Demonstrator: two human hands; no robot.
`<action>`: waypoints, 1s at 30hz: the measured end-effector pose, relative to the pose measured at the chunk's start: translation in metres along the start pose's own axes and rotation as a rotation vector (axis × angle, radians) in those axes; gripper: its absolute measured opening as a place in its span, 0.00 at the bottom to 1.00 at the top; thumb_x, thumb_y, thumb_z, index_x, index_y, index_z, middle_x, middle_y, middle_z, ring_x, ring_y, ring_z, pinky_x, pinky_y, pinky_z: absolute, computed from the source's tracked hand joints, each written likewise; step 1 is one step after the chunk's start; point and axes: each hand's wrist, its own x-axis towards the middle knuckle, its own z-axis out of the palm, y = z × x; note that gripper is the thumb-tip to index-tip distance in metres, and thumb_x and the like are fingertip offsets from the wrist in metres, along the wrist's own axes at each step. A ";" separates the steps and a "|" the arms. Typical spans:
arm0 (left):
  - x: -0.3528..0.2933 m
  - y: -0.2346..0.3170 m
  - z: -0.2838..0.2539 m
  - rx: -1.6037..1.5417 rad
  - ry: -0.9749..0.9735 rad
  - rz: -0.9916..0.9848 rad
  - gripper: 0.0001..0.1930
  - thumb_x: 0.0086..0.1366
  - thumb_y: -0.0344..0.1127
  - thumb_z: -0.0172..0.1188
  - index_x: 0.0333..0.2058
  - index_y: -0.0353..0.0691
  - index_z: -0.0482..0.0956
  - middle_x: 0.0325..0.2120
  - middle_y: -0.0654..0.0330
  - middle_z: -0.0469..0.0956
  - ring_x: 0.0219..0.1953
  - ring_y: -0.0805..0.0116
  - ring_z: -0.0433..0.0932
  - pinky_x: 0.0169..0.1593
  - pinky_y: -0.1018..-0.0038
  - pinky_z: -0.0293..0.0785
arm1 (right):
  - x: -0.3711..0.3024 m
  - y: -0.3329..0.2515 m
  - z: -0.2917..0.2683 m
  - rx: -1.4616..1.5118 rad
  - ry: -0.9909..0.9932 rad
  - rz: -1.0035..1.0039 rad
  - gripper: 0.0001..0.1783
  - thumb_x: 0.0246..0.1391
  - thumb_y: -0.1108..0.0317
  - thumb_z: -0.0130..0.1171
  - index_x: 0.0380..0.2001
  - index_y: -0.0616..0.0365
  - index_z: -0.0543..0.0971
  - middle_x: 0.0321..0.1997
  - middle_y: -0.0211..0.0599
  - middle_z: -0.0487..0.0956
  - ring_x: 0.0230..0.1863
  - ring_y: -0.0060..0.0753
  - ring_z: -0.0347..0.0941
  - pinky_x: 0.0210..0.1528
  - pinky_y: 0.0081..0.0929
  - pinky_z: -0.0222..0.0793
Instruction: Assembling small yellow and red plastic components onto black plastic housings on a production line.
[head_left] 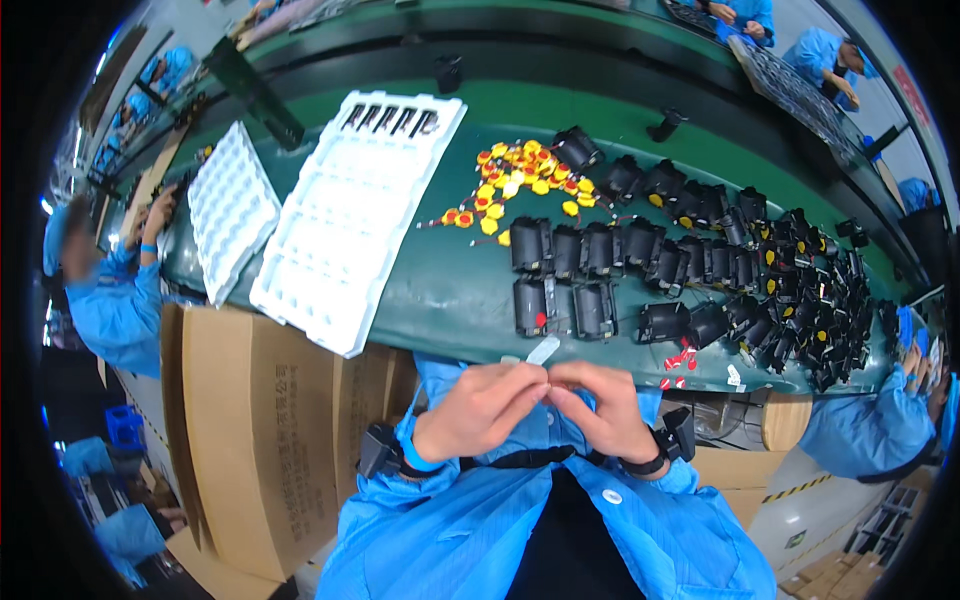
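My left hand (480, 405) and my right hand (608, 408) meet in front of my body at the table's near edge. Both are closed in a pinch, thumbs and fingertips almost touching. Whatever lies between the fingertips is too small to make out. Just beyond them is a pale, translucent strip (543, 349); I cannot tell whether it is held or lies on the table. Closest past the hands are black plastic housings (594, 309) in rows, one with a small red disc (541, 320) on it. Red pieces (682, 358) lie to the right of my hands.
The green table (440, 290) carries a pile of yellow-and-red wired discs (530, 170) and many black housings (800, 300) heaped to the right. A white tray (340, 220) and another white tray (232, 210) stand left. Below is a cardboard box (255, 430). Co-workers sit at both sides.
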 end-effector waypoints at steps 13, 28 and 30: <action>0.154 0.015 -0.080 0.524 0.136 -0.129 0.11 0.65 0.36 0.58 0.27 0.34 0.77 0.15 0.52 0.70 0.17 0.58 0.72 0.24 0.66 0.64 | -0.062 0.020 -0.077 0.291 0.444 0.208 0.06 0.58 0.76 0.59 0.28 0.65 0.78 0.22 0.37 0.78 0.19 0.23 0.72 0.20 0.19 0.66; 0.288 -0.270 -0.273 0.977 0.104 -0.199 0.20 0.48 0.44 0.71 0.33 0.34 0.77 0.31 0.42 0.79 0.36 0.42 0.78 0.40 0.54 0.73 | -0.091 0.029 -0.073 0.536 0.618 0.284 0.07 0.65 0.72 0.56 0.38 0.65 0.80 0.27 0.36 0.82 0.23 0.22 0.76 0.25 0.20 0.71; 0.288 -0.261 -0.277 0.785 0.267 0.008 0.19 0.46 0.33 0.71 0.36 0.29 0.79 0.31 0.47 0.80 0.36 0.52 0.79 0.43 0.61 0.74 | -0.089 0.028 -0.072 0.554 0.572 0.263 0.07 0.66 0.70 0.56 0.38 0.63 0.80 0.27 0.34 0.82 0.23 0.20 0.77 0.25 0.18 0.71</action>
